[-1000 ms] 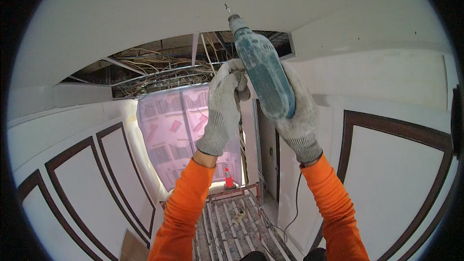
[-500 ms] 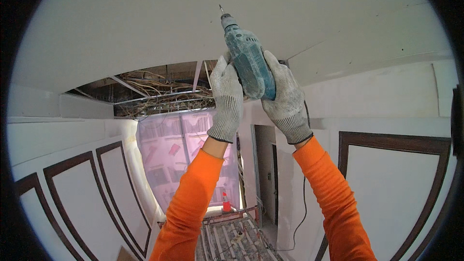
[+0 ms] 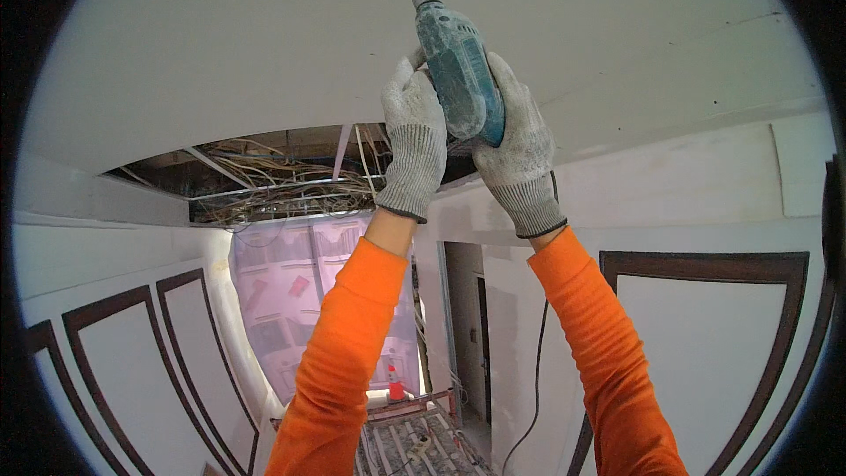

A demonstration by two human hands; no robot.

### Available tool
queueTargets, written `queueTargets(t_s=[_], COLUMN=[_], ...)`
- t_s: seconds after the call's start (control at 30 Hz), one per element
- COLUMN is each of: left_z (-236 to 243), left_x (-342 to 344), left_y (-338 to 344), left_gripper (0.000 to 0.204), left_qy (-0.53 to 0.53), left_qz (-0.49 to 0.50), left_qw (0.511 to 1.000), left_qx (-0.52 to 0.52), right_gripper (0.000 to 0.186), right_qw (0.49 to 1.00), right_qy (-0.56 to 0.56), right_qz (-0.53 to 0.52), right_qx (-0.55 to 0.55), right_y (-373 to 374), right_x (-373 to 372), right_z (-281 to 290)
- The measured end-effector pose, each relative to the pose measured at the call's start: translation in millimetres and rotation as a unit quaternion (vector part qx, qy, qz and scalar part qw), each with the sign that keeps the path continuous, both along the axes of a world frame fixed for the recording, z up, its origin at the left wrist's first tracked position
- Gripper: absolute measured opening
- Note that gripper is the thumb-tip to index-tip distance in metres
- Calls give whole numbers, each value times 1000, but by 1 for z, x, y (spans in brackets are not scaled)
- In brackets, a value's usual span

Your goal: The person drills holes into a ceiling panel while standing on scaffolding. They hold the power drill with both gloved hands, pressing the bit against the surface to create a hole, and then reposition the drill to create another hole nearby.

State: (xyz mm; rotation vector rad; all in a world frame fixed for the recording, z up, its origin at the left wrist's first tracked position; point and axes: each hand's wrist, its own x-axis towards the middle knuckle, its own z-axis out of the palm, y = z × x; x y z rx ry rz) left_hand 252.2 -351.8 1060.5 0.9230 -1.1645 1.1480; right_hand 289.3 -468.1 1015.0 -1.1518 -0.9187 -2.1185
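Note:
I have a dusty teal power drill (image 3: 454,62) raised in front of me, its bit pointing up at the white ceiling (image 3: 264,35); whether the tip touches it I cannot tell. My left hand (image 3: 411,128), in a grey knit glove, is closed against the drill's left side, with its fingertips partly hidden. My right hand (image 3: 518,145), gloved the same way, wraps round the rear and right side of the body. A dark cord (image 3: 538,397) hangs below my right wrist, beside the orange sleeve.
A ceiling opening (image 3: 273,163) shows wires and metal framing. Pink sheeting (image 3: 291,291) stands at the far end, with an orange cone (image 3: 395,383) before it. Below lies a slatted platform (image 3: 397,449). Walls with dark-trimmed panels (image 3: 115,370) flank both sides; a doorway (image 3: 463,326) opens at the right.
Both hands have lifted the drill higher toward the ceiling over the last half second. Earlier, my left hand moved in closer against the drill's side.

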Motion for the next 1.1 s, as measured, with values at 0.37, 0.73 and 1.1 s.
queueTargets(t_s=[0.37, 0.73, 1.1], left_z=[1, 22, -4], left_x=[-12, 11, 6], left_y=[-3, 9, 17], left_gripper=[49, 35, 38], left_qy=[115, 11, 38], left_qz=[23, 81, 145], left_qw=[993, 997, 986], left_qx=[13, -17, -74], right_gripper=[82, 84, 92], right_qw=[998, 999, 996], right_qy=[65, -27, -28], right_qz=[10, -35, -73], right_qx=[-10, 18, 34], right_y=[-4, 6, 15], right_x=[-3, 17, 17], right_z=[8, 20, 19])
